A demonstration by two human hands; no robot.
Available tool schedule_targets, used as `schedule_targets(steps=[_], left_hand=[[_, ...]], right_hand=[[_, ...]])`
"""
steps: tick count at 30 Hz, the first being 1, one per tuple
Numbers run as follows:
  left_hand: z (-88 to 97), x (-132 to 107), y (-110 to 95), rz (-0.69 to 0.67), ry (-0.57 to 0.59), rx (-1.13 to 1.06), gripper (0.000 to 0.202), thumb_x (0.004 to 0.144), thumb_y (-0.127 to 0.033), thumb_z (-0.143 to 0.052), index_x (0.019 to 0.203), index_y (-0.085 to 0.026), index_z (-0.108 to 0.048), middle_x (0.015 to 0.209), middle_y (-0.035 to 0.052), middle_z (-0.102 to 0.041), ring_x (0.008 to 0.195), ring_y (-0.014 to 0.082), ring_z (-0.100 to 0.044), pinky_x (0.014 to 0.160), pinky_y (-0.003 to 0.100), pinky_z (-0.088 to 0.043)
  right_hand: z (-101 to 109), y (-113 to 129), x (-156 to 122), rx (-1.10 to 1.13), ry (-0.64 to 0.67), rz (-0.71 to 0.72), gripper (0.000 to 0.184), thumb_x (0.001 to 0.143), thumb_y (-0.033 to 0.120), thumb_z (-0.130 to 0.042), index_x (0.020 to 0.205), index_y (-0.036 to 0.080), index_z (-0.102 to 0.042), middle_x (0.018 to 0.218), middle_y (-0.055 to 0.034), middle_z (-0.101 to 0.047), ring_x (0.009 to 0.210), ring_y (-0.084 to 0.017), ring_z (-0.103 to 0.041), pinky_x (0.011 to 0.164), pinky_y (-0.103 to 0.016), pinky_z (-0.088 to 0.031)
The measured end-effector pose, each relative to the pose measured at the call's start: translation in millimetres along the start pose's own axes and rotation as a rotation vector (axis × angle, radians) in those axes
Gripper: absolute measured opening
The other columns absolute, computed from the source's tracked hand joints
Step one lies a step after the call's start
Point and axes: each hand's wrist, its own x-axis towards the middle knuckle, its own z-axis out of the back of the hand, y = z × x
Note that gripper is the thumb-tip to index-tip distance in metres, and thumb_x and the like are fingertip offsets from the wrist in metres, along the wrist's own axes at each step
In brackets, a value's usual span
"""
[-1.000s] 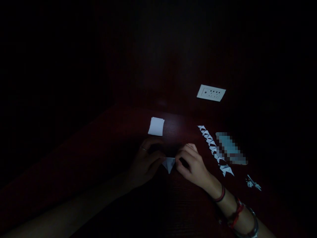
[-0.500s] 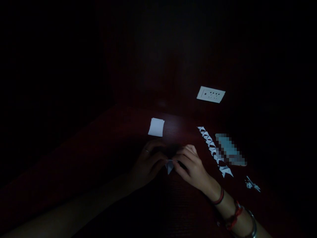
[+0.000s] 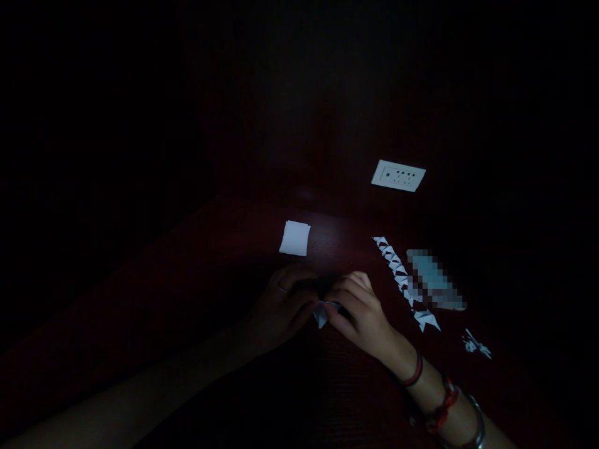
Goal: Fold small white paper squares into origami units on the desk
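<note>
Between my two hands, just above the dark red table, is a small folded piece of white paper that comes to a point at the bottom. My left hand, with a ring on one finger, pinches its left edge between thumb and fingers. From the other side my right hand grips the paper's upper right part, fingers curled over it. The paper's top edge is partly hidden by the fingertips. Beyond my hands lies a stack of square white paper.
A row of folded white paper pieces runs along the right, with a larger folded piece at its near end. Beside it lies a pixelated flat object. Small white scraps lie farther right. A wall socket is behind.
My left hand's fingers have shifted slightly to the right along the paper. The paper's upper right edge now shows a little more beneath my right fingers.
</note>
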Motion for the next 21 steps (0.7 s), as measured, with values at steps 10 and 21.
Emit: schedule_targets(steps=[10, 21], left_hand=[[-1.4, 2.4, 4.6, 0.038, -0.008, 0.008, 0.008, 0.079, -0.013, -0.053, 0.082, -0.018, -0.057, 0.115, 0.0047, -0.04, 0.11, 0.0225, -0.037, 0.091, 0.039, -0.035], [0.6, 1.9, 5.3, 0.013, -0.048, 0.068, 0.012, 0.078, -0.012, -0.053, 0.086, -0.019, -0.058, 0.118, 0.004, -0.042, 0.11, 0.0227, -0.039, 0.091, 0.041, -0.036]], right_hand=[[-1.0, -2.2, -2.1, -0.054, -0.04, 0.017, 0.008, 0.081, 0.016, -0.048, 0.084, 0.016, -0.056, 0.08, -0.0041, -0.056, 0.08, -0.016, -0.048, 0.079, -0.037, -0.035], [-0.8, -2.7, -1.2, -0.138, -0.081, 0.076, 0.01, 0.081, 0.012, -0.048, 0.085, 0.015, -0.057, 0.081, -0.0055, -0.059, 0.083, -0.016, -0.05, 0.08, -0.037, -0.036]])
